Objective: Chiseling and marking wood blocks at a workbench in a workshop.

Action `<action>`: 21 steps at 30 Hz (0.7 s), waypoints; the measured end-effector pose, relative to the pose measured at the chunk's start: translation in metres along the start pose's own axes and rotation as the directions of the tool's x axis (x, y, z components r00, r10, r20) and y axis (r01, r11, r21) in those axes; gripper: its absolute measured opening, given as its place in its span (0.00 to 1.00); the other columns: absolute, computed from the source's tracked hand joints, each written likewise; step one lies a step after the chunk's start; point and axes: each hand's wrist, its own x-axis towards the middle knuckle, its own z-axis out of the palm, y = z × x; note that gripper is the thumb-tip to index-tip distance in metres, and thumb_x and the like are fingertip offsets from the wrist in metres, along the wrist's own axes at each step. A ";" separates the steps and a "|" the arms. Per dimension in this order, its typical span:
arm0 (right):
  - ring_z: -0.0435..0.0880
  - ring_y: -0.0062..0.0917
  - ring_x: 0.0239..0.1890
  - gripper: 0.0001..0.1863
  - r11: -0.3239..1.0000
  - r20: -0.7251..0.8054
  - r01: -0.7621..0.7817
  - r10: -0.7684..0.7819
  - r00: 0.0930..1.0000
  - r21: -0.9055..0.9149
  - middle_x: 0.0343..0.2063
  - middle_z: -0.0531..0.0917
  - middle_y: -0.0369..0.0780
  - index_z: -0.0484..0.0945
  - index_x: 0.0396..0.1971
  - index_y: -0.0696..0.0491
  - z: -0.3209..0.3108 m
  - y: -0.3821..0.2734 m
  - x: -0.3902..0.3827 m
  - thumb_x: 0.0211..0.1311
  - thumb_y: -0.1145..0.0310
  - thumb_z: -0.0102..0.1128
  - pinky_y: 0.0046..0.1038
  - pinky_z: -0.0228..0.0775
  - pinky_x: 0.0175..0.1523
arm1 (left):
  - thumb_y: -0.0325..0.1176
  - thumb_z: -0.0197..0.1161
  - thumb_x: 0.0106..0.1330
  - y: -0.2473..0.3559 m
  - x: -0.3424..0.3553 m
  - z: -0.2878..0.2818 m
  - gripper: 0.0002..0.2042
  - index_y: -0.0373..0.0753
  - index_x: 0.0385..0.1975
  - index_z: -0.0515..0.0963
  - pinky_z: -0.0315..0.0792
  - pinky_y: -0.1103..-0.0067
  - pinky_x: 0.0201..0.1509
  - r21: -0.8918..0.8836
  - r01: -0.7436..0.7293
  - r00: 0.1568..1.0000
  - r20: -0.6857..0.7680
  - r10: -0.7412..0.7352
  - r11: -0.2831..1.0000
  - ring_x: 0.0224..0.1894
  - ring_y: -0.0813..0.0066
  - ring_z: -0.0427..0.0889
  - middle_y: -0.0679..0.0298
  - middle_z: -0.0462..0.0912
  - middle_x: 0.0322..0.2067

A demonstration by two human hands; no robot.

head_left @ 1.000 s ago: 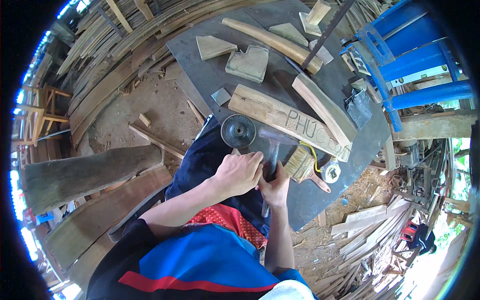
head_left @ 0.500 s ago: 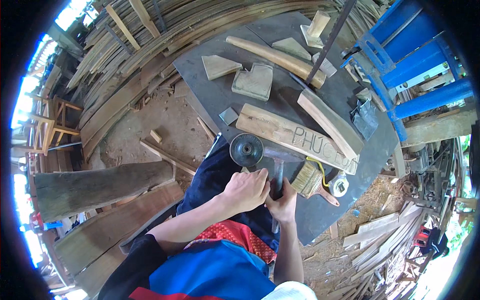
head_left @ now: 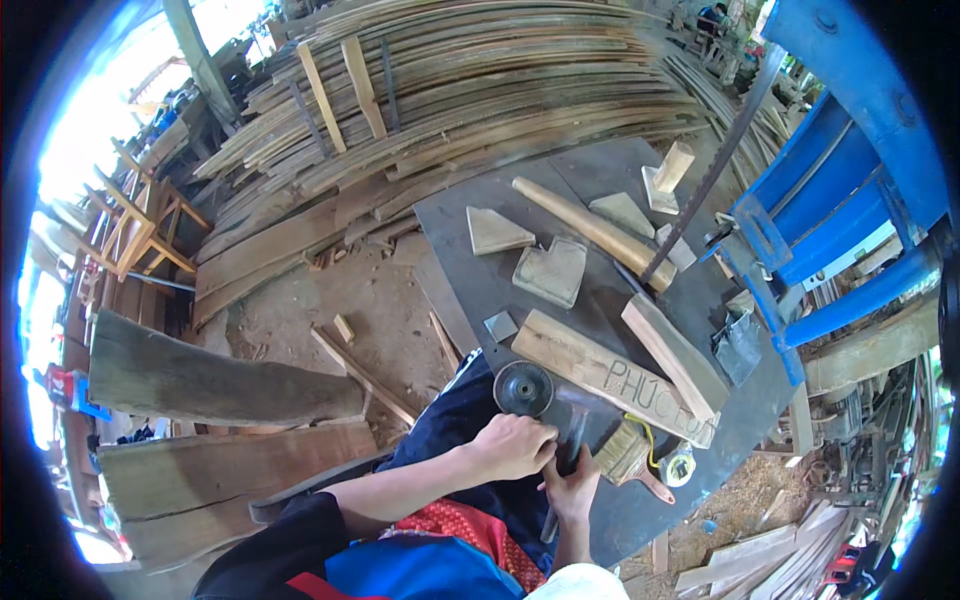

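Note:
My left hand [head_left: 508, 447] is closed like a fist, palm down, close to the table's near edge. Against it is my right hand [head_left: 571, 490], its fingers curled in, thumb side toward the left hand. Whatever the fingers grip is hidden; something dark shows between the hands. A hammer [head_left: 577, 428] with a metal handle lies by them, the handle passing down behind the right hand. Just beyond my left hand is a round black disc [head_left: 523, 388] with a central hub. To the right lie a paintbrush [head_left: 625, 450] and a roll of tape [head_left: 677, 466].
On the dark table [head_left: 465, 270] lie a lettered plank [head_left: 570, 362], a long wooden block [head_left: 675, 358], a curved wooden piece [head_left: 590, 230] and several offcuts. A blue machine frame [head_left: 840, 230] stands at right. Stacked boards [head_left: 480, 80] fill the back; thick slabs [head_left: 220, 375] stand left.
My view has tilted up, so the table and hands sit lower in the picture and more stacked boards show. Both hands stay closed together beside the hammer, with little other visible change.

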 end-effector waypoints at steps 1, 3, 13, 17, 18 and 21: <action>0.77 0.17 0.14 0.09 1.000 -0.009 0.010 -0.010 1.000 0.000 0.16 0.77 0.36 0.75 0.32 0.62 0.000 0.001 0.001 0.60 0.73 0.65 0.23 0.69 0.17 | 0.39 0.56 0.67 0.001 -0.001 -0.001 0.10 0.39 0.33 0.79 0.79 0.59 0.37 0.006 -0.011 1.000 -0.005 0.011 1.000 0.33 0.50 0.85 0.53 0.85 0.29; 0.75 0.16 0.14 0.08 1.000 0.008 0.009 -0.009 1.000 0.008 0.16 0.76 0.35 0.75 0.31 0.62 0.000 0.004 0.000 0.60 0.74 0.64 0.23 0.69 0.17 | 0.40 0.56 0.68 0.002 -0.003 0.000 0.11 0.39 0.32 0.78 0.78 0.59 0.39 -0.032 0.006 1.000 -0.024 -0.006 0.999 0.36 0.50 0.85 0.54 0.85 0.32; 0.77 0.16 0.15 0.08 0.996 -0.048 0.048 -0.051 0.998 -0.069 0.16 0.78 0.35 0.76 0.33 0.62 0.002 0.014 0.003 0.57 0.74 0.64 0.22 0.69 0.19 | 0.38 0.57 0.68 0.001 0.000 0.009 0.08 0.40 0.33 0.75 0.77 0.58 0.37 -0.016 -0.098 0.994 -0.048 0.097 0.995 0.36 0.49 0.84 0.54 0.83 0.30; 0.79 0.17 0.16 0.09 0.999 -0.030 0.015 -0.016 0.999 -0.047 0.16 0.79 0.37 0.76 0.33 0.63 0.004 0.005 0.003 0.57 0.74 0.64 0.23 0.71 0.19 | 0.39 0.56 0.69 -0.006 0.001 0.010 0.10 0.39 0.34 0.76 0.78 0.58 0.36 0.002 -0.089 0.994 -0.061 0.089 0.996 0.34 0.51 0.85 0.54 0.84 0.30; 0.78 0.17 0.15 0.08 0.999 -0.035 0.004 -0.005 0.999 -0.042 0.16 0.79 0.37 0.76 0.32 0.62 0.004 0.003 0.002 0.57 0.74 0.64 0.23 0.71 0.19 | 0.38 0.56 0.69 -0.005 0.000 0.006 0.09 0.39 0.34 0.75 0.77 0.58 0.36 -0.027 -0.072 0.997 -0.038 0.071 0.997 0.35 0.49 0.84 0.53 0.83 0.30; 0.78 0.17 0.15 0.08 0.998 -0.019 0.030 -0.031 0.999 -0.046 0.16 0.78 0.36 0.75 0.32 0.62 0.004 0.014 0.001 0.57 0.74 0.64 0.24 0.71 0.19 | 0.38 0.56 0.69 -0.006 0.000 0.006 0.09 0.39 0.33 0.74 0.76 0.56 0.38 -0.066 -0.063 0.998 -0.017 0.062 0.996 0.37 0.47 0.83 0.53 0.82 0.31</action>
